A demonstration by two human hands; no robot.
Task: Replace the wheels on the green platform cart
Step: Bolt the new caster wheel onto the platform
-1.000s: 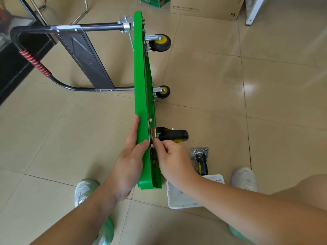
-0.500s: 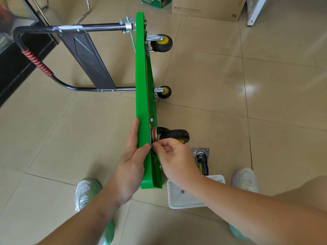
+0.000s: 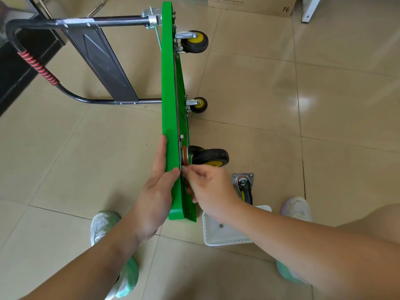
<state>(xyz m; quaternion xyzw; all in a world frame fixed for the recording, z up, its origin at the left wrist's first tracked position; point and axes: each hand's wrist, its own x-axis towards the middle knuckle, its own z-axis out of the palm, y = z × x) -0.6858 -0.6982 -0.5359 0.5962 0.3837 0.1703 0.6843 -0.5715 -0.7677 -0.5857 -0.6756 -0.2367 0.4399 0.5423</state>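
The green platform cart (image 3: 171, 105) stands on its side edge on the tiled floor (image 3: 324, 126), handle (image 3: 39, 66) out to the left, wheels facing right; the left hand (image 3: 155, 191) clamps the deck's near end, fingers flat on the top face, thumb hooked over the edge; the right hand (image 3: 210, 187) is tight against the underside just below the black caster (image 3: 211, 158), fingertips pinched on a small metal piece (image 3: 183, 168), too small to identify; a loose caster (image 3: 244, 187) lies by the white basket (image 3: 227, 240), at its far rim.
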